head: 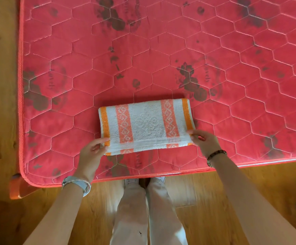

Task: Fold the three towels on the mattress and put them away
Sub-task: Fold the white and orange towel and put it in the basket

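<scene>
One white towel (pixel 146 125) with orange and salmon stripes lies folded in layers on the red quilted mattress (pixel 143 55), near its front edge. My left hand (pixel 92 151) pinches the towel's near left corner. At the near right corner my right hand (pixel 204 141) pinches the top layer between thumb and fingers. Only this one towel is in sight.
The mattress fills the upper view; its left edge (pixel 20 103) and front edge (pixel 161 175) border a wooden floor (pixel 0 85). My legs and white shoes (pixel 144 182) stand against the front edge. An orange bed-frame corner (pixel 17 189) sticks out at lower left.
</scene>
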A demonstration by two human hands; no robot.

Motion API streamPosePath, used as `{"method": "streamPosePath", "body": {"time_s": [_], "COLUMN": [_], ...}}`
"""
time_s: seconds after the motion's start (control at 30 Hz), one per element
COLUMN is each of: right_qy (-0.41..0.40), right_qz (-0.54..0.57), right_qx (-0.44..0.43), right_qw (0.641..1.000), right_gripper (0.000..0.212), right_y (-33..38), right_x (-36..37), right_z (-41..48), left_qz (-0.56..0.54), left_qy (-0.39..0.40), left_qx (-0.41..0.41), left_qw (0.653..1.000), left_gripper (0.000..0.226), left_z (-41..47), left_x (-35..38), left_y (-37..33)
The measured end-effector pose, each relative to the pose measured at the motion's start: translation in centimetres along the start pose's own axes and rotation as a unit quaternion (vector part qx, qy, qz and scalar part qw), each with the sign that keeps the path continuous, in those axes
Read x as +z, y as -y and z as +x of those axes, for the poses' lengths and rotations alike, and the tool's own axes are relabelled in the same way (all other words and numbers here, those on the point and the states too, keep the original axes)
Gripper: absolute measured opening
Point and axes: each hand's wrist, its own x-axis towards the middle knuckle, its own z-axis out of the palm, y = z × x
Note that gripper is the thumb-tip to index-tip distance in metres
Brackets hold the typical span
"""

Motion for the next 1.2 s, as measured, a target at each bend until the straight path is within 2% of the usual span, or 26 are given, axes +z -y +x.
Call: {"method": "streamPosePath", "body": {"time_s": [0.1, 0.27, 0.4, 0.47, 0.57, 0.7, 0.77, 0.87, 1.03, 1.07, 1.13, 1.2], "right_qy": [0.009, -0.020, -0.026, -0.035, -0.038, -0.019, -0.019, -0.018, -0.045, -0.054, -0.114, -0.211], "right_qz": [-0.004, 0.005, -0.024, -0.015, -0.014, -0.032, -0.024, 0.005, 0.014, 0.002, -0.086, -0.215], "right_qx": [0.011, 0.005, -0.008, -0.017, -0.036, -0.060, -0.068, -0.061, -0.090, -0.100, -0.149, -0.206], "right_qw": [1.000, 1.000, 0.999, 0.999, 0.999, 0.998, 0.997, 0.998, 0.995, 0.993, 0.979, 0.931], "right_gripper": [0.027, 0.032, 0.031, 0.032, 0.025, 0.019, 0.028, 0.048, 0.059, 0.059, 0.057, 0.055], "right_y": [-0.9, -1.5, -0.3, 0.6, 2.4, 5.3, 6.1, 6.3, 4.9, 4.7, 4.3, 4.2], "right_x": [0.1, 0.9, 0.8, 0.8, 1.1, 1.9, 2.2, 2.5, 3.2, 3.5, 4.2, 4.9], "right_z": [-0.4, -0.3, 0.3, 1.3, 3.6, 6.3, 7.0, 7.5, 8.1, 8.2, 8.1, 7.3], "left_qz": [0.024, 0.039, 0.054, 0.049, 0.019, -0.032, -0.028, -0.019, -0.016, -0.004, 0.089, 0.194], "left_qy": [0.008, -0.004, -0.031, -0.064, -0.097, -0.116, -0.092, -0.053, -0.061, -0.070, -0.131, -0.208], "left_qx": [-0.011, -0.027, -0.028, -0.027, -0.009, 0.026, 0.054, 0.053, 0.043, 0.049, 0.095, 0.182], "left_qw": [1.000, 0.999, 0.998, 0.996, 0.995, 0.992, 0.994, 0.997, 0.997, 0.996, 0.983, 0.941], "left_gripper": [0.030, 0.029, 0.018, 0.013, 0.020, 0.019, 0.025, 0.043, 0.051, 0.050, 0.046, 0.044], "left_z": [-0.4, -0.1, 0.7, 1.7, 3.8, 6.7, 7.8, 8.5, 8.9, 9.1, 9.0, 8.6], "left_x": [0.4, 0.8, 1.1, 1.4, 2.1, 3.1, 3.3, 3.2, 3.3, 3.5, 3.9, 4.7], "left_y": [0.4, 0.4, -0.2, -1.3, -3.3, -5.2, -5.4, -4.9, -3.6, -3.5, -3.4, -3.6]}}
